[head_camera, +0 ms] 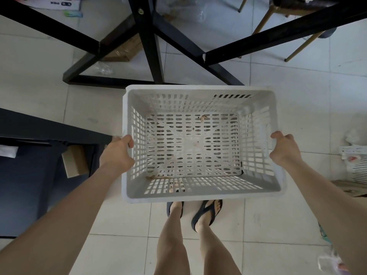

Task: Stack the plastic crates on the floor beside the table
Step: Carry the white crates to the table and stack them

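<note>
I hold an empty white slotted plastic crate (200, 196) above the tiled floor, open side up, just in front of my feet. My left hand (117, 151) grips its left rim, thumb over the edge. My right hand (284, 148) grips the right rim the same way. Part of a second white slotted crate (357, 169) shows at the right edge of the view, on the floor.
The black crossed legs of the table (151, 52) stand right beyond the crate. A dark cabinet (29, 175) with a cardboard box (74, 160) fills the left side. Chair legs (303, 44) are at the upper right. Papers and plastic wrap litter the floor.
</note>
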Demonstrator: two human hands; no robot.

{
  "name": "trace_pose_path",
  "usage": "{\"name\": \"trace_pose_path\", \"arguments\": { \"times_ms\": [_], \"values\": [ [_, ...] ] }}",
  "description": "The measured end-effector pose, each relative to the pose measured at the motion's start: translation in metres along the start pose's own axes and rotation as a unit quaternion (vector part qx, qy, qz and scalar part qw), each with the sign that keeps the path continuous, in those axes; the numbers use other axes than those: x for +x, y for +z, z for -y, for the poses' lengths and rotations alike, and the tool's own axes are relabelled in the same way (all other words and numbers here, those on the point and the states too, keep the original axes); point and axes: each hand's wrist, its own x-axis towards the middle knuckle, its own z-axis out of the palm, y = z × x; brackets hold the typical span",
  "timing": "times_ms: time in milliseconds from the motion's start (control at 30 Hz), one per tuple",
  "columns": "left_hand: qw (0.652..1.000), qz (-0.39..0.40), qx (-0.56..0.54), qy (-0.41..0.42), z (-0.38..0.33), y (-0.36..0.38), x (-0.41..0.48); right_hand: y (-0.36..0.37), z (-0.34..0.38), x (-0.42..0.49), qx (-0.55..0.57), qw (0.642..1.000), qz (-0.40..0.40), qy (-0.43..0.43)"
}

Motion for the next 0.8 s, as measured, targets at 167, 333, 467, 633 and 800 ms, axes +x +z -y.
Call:
{"name": "trace_pose_path", "arguments": {
  "times_ms": [167, 333, 467, 633, 800],
  "values": [
    [0.998, 0.041, 0.047, -0.017, -0.001, -0.003, -0.007, -0.008, 0.008, -0.013, -0.021, 0.999, 0.03, 0.022],
    [0.998, 0.044, 0.051, -0.014, -0.001, -0.021, -0.03, -0.031, 0.01, -0.031, -0.048, 0.998, 0.028, -0.003],
    [0.999, 0.014, 0.021, -0.022, 0.001, -0.036, -0.067, -0.051, 0.017, -0.054, -0.067, 0.996, 0.02, -0.056],
    [1.0, -0.019, 0.005, -0.019, 0.008, -0.042, -0.144, -0.067, 0.028, -0.102, -0.105, 0.98, 0.001, -0.17],
    [0.996, -0.069, 0.016, -0.049, 0.019, -0.03, -0.247, -0.067, 0.053, -0.196, -0.171, 0.936, 0.0, -0.309]
  ]
}}
